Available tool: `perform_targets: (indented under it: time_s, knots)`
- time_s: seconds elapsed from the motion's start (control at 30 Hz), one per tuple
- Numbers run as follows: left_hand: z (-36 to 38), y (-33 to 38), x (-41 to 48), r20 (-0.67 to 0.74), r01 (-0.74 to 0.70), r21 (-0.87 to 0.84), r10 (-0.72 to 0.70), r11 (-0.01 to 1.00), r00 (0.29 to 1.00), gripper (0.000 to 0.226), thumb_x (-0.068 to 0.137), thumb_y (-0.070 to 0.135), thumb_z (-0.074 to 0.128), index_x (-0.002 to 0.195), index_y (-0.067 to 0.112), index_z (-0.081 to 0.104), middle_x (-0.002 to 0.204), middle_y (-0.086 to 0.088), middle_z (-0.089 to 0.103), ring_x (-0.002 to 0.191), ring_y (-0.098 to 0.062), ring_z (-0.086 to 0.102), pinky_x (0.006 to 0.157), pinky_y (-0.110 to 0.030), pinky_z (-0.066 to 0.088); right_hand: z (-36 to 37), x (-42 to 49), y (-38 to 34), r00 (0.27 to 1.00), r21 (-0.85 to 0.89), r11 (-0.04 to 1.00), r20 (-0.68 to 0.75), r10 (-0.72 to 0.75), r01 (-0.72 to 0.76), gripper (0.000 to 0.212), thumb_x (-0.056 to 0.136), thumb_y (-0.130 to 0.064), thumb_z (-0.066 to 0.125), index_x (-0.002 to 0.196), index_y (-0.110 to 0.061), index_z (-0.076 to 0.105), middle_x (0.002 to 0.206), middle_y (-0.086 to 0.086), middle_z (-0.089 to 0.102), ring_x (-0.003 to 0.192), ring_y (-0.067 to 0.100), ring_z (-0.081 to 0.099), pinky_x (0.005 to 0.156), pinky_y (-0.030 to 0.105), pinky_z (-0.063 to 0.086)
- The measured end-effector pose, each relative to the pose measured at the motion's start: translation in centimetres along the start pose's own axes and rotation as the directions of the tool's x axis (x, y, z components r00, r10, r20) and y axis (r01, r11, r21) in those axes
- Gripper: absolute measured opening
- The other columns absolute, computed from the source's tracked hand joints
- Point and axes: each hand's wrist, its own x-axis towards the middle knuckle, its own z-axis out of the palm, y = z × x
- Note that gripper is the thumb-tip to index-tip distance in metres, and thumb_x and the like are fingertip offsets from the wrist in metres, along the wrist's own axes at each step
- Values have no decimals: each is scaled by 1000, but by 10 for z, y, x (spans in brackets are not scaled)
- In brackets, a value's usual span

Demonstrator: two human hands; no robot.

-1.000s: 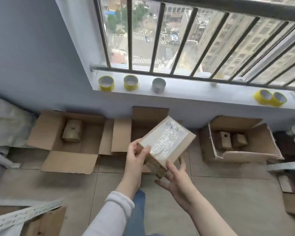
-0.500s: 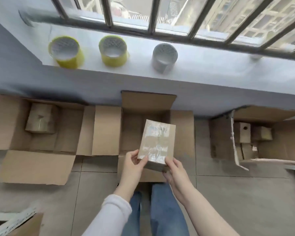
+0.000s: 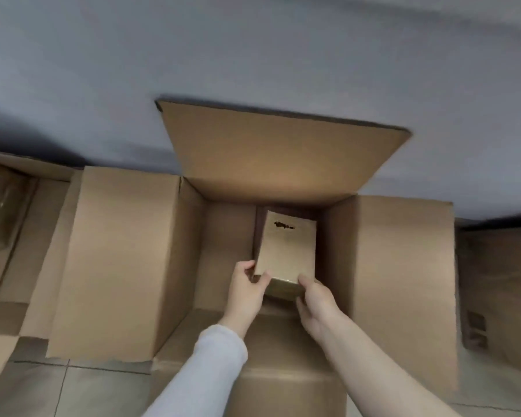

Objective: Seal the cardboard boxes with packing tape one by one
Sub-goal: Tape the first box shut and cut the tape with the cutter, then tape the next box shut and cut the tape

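Note:
A small brown cardboard box (image 3: 286, 248) with a dark mark near its far end is held inside a large open carton (image 3: 127, 260), down between its walls. My left hand (image 3: 247, 288) grips the small box's near left corner. My right hand (image 3: 316, 299) holds its near right corner, fingers curled under the edge. Glossy tape shows on the small box's near face. The carton's four flaps are spread open. No tape roll is in view.
Another open carton (image 3: 0, 224) with a taped small box inside stands at the left edge. A third carton (image 3: 500, 284) stands at the right. The grey wall (image 3: 253, 55) rises just behind them. Tiled floor (image 3: 73, 392) shows at the bottom left.
The small box has gone down from above the carton into its inside, both hands still holding it. The view has dropped closer; the window ledge and tape rolls are out of frame.

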Motion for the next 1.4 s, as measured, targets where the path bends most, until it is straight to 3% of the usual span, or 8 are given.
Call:
perform_targets:
  time_s: [0.23,0.43,0.63,0.73,0.93,1.07,1.2,1.4]
  knots:
    - [19,-18,39,53,22,62,-25,998,998,47,84,5,66,124,4,41,121,-8,53,112,-14,51,96,-23,40,12,49,0,984,127,992,-176,35,-13,41,98,-9,42,139,-2,38,136,13,49,115,21,50,98,28,37]
    - [29,-14,60,46,34,55,-37,998,998,47,85,3,63,127,3,40,134,-16,47,130,-24,42,108,-32,35,22,64,-4,963,199,980,-262,65,-12,37,97,-20,50,125,4,49,130,16,53,115,27,54,80,28,41]
    - [28,-15,64,56,46,70,-50,996,997,49,85,5,65,127,4,40,137,-16,45,131,-24,41,107,-31,35,24,60,-1,981,289,956,-161,109,-59,45,96,-31,49,129,0,46,135,22,48,116,29,56,87,32,51]
    - [22,2,47,55,55,100,-60,993,997,55,86,16,64,134,9,38,140,-10,44,130,-21,41,98,-22,33,29,33,-7,986,147,984,-115,121,-103,58,92,-38,54,137,-3,38,141,23,39,126,32,45,95,42,49]
    - [-22,97,-57,-36,-19,-69,16,997,999,25,93,13,51,117,10,56,120,-7,60,105,-12,56,86,-16,40,29,-162,-5,981,13,996,179,79,-83,70,72,-48,69,129,-12,49,138,11,49,126,25,48,86,43,53]
    - [-72,191,-174,-97,-72,-276,47,958,994,12,94,11,46,99,18,54,98,3,64,93,-11,63,89,-28,46,38,-339,4,860,159,955,488,145,-252,66,63,-44,65,111,1,64,99,19,71,85,26,71,70,36,57]
    - [-129,278,-312,-99,-162,-418,132,894,986,19,98,10,38,97,21,54,96,8,66,83,-3,65,79,-22,48,52,-505,-10,873,182,956,474,120,-231,56,53,-35,70,86,10,72,94,31,68,84,35,68,93,46,47]
    - [-215,375,-470,-294,-447,-414,348,793,890,26,98,5,35,91,23,53,90,8,64,77,-4,62,72,-18,45,51,-698,-13,812,-20,999,582,48,-45,53,50,-42,73,82,0,76,84,19,72,73,24,71,66,32,57]
